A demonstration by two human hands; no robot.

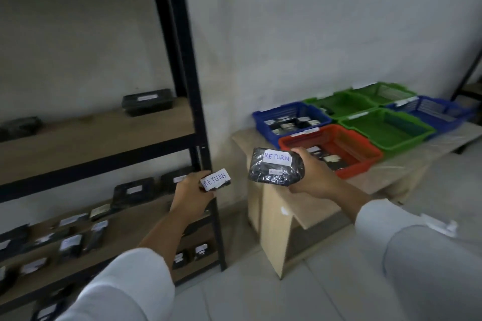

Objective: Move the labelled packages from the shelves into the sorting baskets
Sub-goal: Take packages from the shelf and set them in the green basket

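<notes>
My left hand (pixel 191 194) grips a small black package (pixel 216 180) with a white label reading RETURN, just in front of the shelf's black post. My right hand (pixel 314 176) holds a larger black wrapped package (pixel 275 171), also labelled RETURN, in the air before the red basket (pixel 365 161). That basket holds a few labelled packages. Behind it, a blue basket (pixel 263 118) contains several more. Many black labelled packages (pixel 131 191) lie on the shelves at the left.
A black metal shelf unit (pixel 194 101) with wooden boards fills the left. Green baskets (pixel 407 135) and another blue basket (pixel 443 114) stand on the low wooden table (pixel 276 219) by the white wall. Pale tiled floor lies between shelf and table.
</notes>
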